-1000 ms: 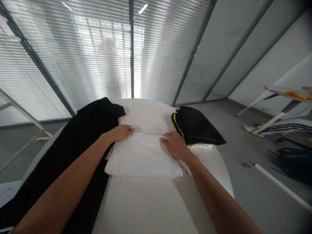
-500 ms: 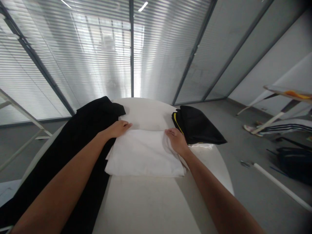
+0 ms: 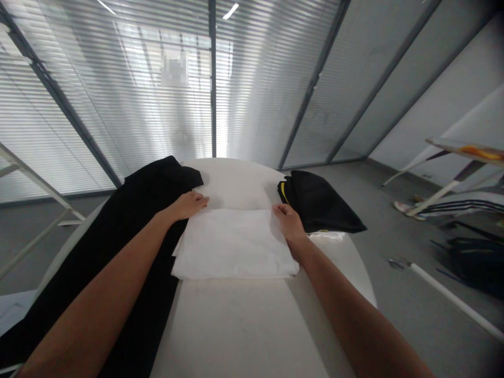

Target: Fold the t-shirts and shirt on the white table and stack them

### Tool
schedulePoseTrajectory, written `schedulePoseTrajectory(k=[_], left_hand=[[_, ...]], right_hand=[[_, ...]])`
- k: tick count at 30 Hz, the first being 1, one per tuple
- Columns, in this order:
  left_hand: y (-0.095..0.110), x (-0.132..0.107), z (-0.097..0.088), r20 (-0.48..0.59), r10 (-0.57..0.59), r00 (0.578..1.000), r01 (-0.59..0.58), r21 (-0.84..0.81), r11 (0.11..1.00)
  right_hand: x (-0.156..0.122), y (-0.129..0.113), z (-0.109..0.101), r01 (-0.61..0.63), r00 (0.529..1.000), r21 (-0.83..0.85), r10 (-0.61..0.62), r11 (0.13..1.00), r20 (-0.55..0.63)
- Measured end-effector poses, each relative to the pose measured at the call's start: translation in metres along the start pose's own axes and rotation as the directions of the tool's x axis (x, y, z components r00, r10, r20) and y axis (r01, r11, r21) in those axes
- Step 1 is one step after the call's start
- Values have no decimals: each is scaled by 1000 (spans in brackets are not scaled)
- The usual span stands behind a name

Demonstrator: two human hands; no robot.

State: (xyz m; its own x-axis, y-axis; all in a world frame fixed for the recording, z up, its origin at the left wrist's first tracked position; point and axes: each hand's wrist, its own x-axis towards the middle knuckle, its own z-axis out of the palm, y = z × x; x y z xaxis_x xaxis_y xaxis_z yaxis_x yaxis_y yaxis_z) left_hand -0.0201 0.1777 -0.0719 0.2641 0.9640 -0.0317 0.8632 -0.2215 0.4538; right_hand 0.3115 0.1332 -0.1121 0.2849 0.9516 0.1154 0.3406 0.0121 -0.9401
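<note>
A white cloth garment [image 3: 236, 244], folded into a flat rectangle, lies in front of me on the round white table. My left hand [image 3: 191, 203] is closed at its far left corner, fingers curled and pinching the edge. At the far right corner my right hand [image 3: 289, 218] grips the other end of that edge between thumb and fingers. Just left of the white garment, under my left forearm, a long black garment [image 3: 102, 252] is spread out. Beyond my right hand sits a folded black garment [image 3: 321, 202] with a yellow stripe, on top of some white cloth [image 3: 328, 235].
The white table [image 3: 236, 325] has a rounded edge. Metal-framed glass walls with blinds [image 3: 252, 94] stand behind it. On the floor at right are a white pole [image 3: 452, 299], a dark bag [image 3: 478, 262] and another table's legs [image 3: 437, 197]. A pale frame [image 3: 43, 184] stands left.
The white garment has shifted slightly away from me, its near edge now farther up the table. My right hand has moved a little to the right and my left hand slightly left.
</note>
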Motion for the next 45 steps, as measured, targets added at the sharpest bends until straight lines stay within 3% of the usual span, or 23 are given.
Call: schedulePoseTrajectory(k=[2,4,11,14,16,19,21,23,26,30,37,45], left_hand=[[4,-2,1,95,57,994,-59,17,998],[7,-4,1,109,49,993,-48,-13,999],[4,-2,1,-4,-117,993,106,-394,913],[1,1,2,-94,-158,983,121,-315,941],[-1,3,2,-159,-164,974,141,-148,979],[4,2,-2,-194,-141,971,155,56,986],[14,-2,-3,-193,-72,979,99,136,986],[28,-8,0,-185,46,982,-11,187,982],[50,-19,12,-113,195,974,-169,211,963],[63,-27,31,18,220,975,-217,248,944],[58,-26,37,29,194,980,-195,280,940],[66,-36,39,-53,169,984,-140,348,927]], right_hand=[[0,1,-1,-56,998,47,57,997,-19],[-1,-1,-2,-82,996,95,86,992,-33],[-3,-11,-3,-30,995,246,53,969,-86],[1,-6,-2,-5,998,277,20,961,-52],[2,-3,-2,9,1000,196,-4,981,-26],[-6,-11,-7,206,978,-101,-207,973,-3],[-19,-24,-10,378,926,-290,-363,879,106],[-34,-38,-11,496,867,-405,-411,768,283],[-52,-47,-7,604,791,-533,-363,592,492],[-58,-38,0,618,768,-622,-198,481,609],[-54,-34,-1,566,795,-669,-107,481,597],[-55,-36,-1,522,815,-676,-72,520,575]])
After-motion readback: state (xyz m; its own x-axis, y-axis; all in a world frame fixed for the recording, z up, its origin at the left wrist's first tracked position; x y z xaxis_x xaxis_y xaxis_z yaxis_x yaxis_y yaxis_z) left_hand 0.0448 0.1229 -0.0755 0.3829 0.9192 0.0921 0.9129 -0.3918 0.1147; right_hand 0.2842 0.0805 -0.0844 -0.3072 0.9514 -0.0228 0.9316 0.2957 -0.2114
